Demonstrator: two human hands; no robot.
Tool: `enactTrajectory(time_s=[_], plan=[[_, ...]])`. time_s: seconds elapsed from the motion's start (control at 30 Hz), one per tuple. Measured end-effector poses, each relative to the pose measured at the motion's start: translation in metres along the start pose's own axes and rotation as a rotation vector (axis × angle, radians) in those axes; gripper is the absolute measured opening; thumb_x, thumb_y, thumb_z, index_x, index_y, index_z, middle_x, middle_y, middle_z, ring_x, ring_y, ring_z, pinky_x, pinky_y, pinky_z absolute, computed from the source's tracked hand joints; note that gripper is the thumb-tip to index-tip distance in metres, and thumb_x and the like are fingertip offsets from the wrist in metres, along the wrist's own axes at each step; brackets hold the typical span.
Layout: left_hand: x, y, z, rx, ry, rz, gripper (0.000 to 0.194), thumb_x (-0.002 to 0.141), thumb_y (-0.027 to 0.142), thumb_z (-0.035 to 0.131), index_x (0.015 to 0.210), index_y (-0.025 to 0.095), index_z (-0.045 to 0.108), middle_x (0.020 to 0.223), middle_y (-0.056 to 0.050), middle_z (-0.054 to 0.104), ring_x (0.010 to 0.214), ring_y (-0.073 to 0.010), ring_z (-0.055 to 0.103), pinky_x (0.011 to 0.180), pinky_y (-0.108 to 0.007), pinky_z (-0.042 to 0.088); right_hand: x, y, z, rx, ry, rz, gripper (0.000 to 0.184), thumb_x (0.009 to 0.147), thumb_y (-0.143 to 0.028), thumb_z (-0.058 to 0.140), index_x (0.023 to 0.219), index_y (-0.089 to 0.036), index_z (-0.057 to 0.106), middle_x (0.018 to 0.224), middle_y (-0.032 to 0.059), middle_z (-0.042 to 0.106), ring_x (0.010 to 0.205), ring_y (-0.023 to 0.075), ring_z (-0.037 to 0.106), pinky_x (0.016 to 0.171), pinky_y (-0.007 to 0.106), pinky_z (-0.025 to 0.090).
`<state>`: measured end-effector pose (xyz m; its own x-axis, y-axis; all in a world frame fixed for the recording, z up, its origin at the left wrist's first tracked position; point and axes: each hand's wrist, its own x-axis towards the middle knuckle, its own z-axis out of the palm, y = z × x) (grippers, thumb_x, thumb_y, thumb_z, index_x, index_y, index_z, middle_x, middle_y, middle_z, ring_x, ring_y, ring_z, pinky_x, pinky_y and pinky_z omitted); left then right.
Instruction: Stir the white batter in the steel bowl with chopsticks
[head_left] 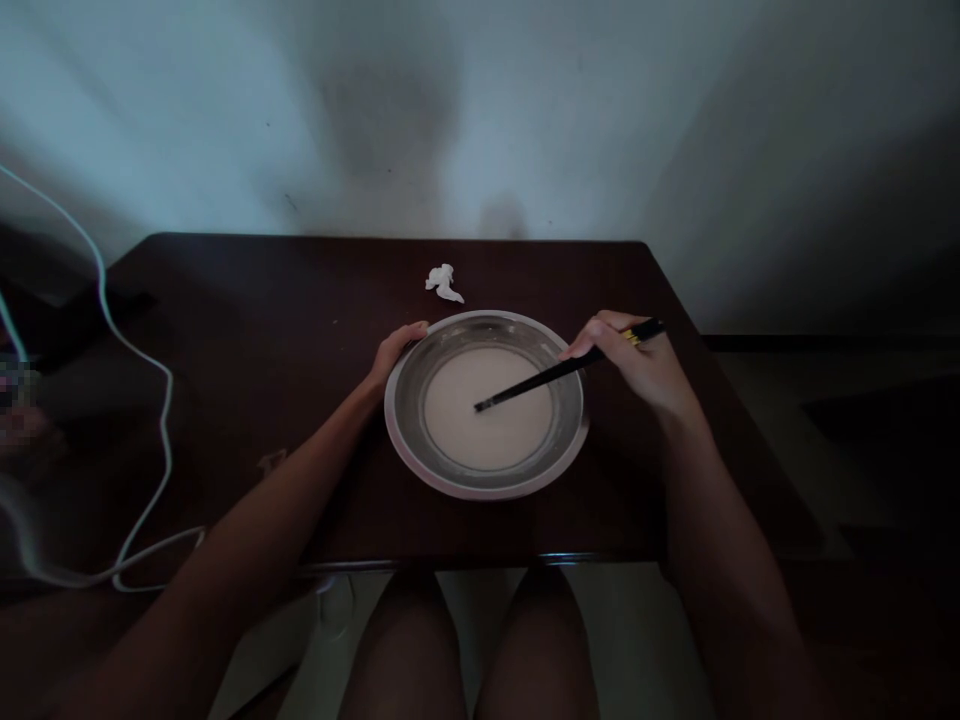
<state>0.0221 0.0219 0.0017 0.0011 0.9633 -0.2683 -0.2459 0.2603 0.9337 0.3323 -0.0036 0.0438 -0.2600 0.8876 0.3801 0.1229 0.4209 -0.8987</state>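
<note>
A round metal basin (405,450) stands on the dark table, with a milky white liquid (457,430) in it. My left hand (396,352) grips the basin at its far left rim, thumb near the top edge; the other fingers are mostly hidden. In my right hand (619,350), above the right rim, is a pair of black chopsticks (544,377) with gold bands near the upper end. They lie close together and slant down to the left, their tips at the liquid near the middle of the basin.
A crumpled white tissue (444,283) lies behind the basin on the table (300,290). A white cable (166,420) loops over the table's left side. The wall (525,130) stands directly behind the table. My legs (409,640) are below the front edge.
</note>
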Motion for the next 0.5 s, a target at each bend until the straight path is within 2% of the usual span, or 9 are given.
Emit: enactTrajectory(time_s=[0.07,0.2,0.27,0.37,0.43,0.5], plan=[[0.0000,-0.0005,0.0000,0.005,0.004,0.005,0.032,0.083,0.013,0.053,0.055,0.019,0.040,0.057,0.004,0.035,0.051,-0.0097,0.035,0.051,-0.023,0.032,0.0006,0.0007,0.0003,-0.034,-0.003,-0.005,0.039,0.090,-0.059,0.071,0.070,-0.026,0.077,0.074,0.0018,0.077,0.073,0.0183,0.072,0.071,0.033,0.055],[-0.0003,-0.0013,0.0000,-0.003,-0.001,0.006,0.032,0.085,0.011,0.050,0.055,0.019,0.041,0.059,0.004,0.034,0.051,-0.0098,0.035,0.052,-0.023,0.033,0.0005,0.0000,-0.0033,-0.035,0.150,-0.023,0.045,0.092,-0.059,0.069,0.062,-0.025,0.074,0.065,0.0014,0.074,0.062,0.0165,0.066,0.062,0.032,0.051],[-0.0002,-0.0014,0.0002,-0.002,-0.008,0.013,0.031,0.084,0.011,0.050,0.056,0.019,0.042,0.059,0.004,0.034,0.052,-0.0099,0.035,0.052,-0.022,0.034,-0.0001,-0.0011,-0.0033,0.004,0.111,0.004,0.046,0.092,-0.058,0.068,0.061,-0.025,0.073,0.064,0.0012,0.073,0.059,0.0161,0.065,0.060,0.032,0.051],[0.0006,-0.0014,0.0004,0.004,-0.010,0.021,0.031,0.082,0.012,0.053,0.055,0.019,0.040,0.059,0.004,0.034,0.052,-0.0094,0.033,0.052,-0.022,0.033,-0.0001,-0.0019,-0.0006,0.008,-0.027,0.025,0.041,0.089,-0.059,0.071,0.067,-0.025,0.077,0.070,0.0014,0.077,0.067,0.0166,0.069,0.065,0.031,0.054],[0.0012,-0.0017,0.0000,0.008,-0.004,0.023,0.031,0.081,0.013,0.054,0.055,0.019,0.038,0.059,0.004,0.033,0.052,-0.0093,0.032,0.051,-0.022,0.031,0.0001,-0.0022,-0.0001,-0.022,-0.013,0.005,0.038,0.088,-0.059,0.073,0.070,-0.026,0.078,0.074,0.0016,0.078,0.071,0.0164,0.071,0.068,0.030,0.054],[0.0016,-0.0023,-0.0008,0.016,-0.009,0.020,0.030,0.081,0.015,0.055,0.056,0.019,0.039,0.058,0.004,0.033,0.052,-0.0095,0.032,0.051,-0.022,0.031,0.0000,-0.0029,-0.0015,-0.037,0.076,-0.017,0.040,0.089,-0.058,0.072,0.067,-0.025,0.077,0.071,0.0015,0.077,0.065,0.0149,0.067,0.062,0.029,0.051]])
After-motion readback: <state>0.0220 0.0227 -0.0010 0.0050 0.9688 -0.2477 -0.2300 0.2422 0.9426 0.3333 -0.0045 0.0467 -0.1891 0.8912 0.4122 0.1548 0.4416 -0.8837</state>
